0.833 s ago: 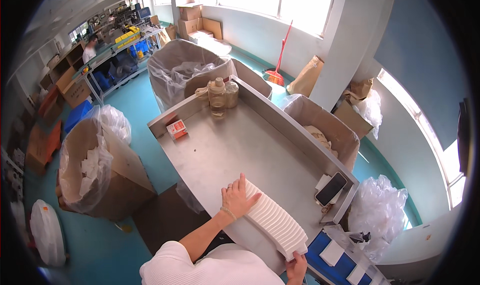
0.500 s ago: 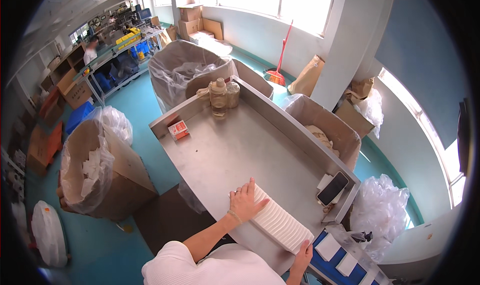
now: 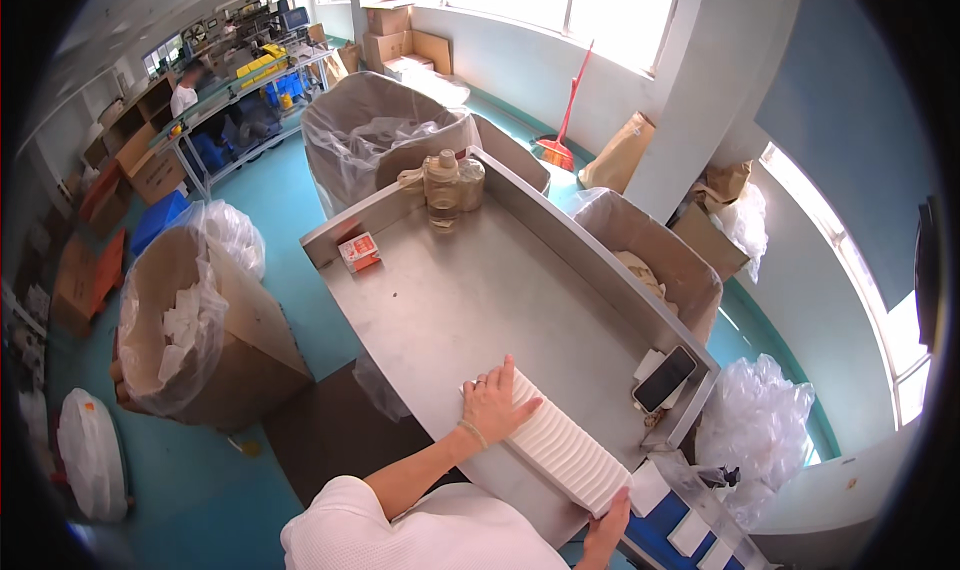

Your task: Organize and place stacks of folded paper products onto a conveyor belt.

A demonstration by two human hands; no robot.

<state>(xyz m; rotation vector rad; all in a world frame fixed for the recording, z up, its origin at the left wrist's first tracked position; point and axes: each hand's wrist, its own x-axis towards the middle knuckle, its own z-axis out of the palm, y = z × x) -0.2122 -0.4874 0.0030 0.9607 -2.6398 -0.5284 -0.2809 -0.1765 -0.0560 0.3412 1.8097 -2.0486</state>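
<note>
A long row of thin white flat pieces [image 3: 568,442], stacked face to face, lies along the near edge of the steel table [image 3: 440,300]. What kind of pieces they are cannot be made out. My left hand [image 3: 490,407] grips the far end, thumb across the top and fingers round the end and side. At the near end, my right hand [image 3: 608,530] presses against the last pieces, its thumb up along the end; its lower fingers are partly hidden. Beyond the right hand, several similar white pieces [image 3: 688,533] lie on a blue belt [image 3: 655,526].
A raised rim [image 3: 590,260] runs along the table's far right side. On the table are a phone [image 3: 664,379], a bottle [image 3: 441,192] and a small red-and-white box [image 3: 359,253]. Lined cartons [image 3: 255,340] stand around it; a bag of clear plastic [image 3: 757,420] sits at right.
The view has shifted slightly. My right hand has moved a little at the near end of the row, its thumb now higher against it. My left hand keeps its hold.
</note>
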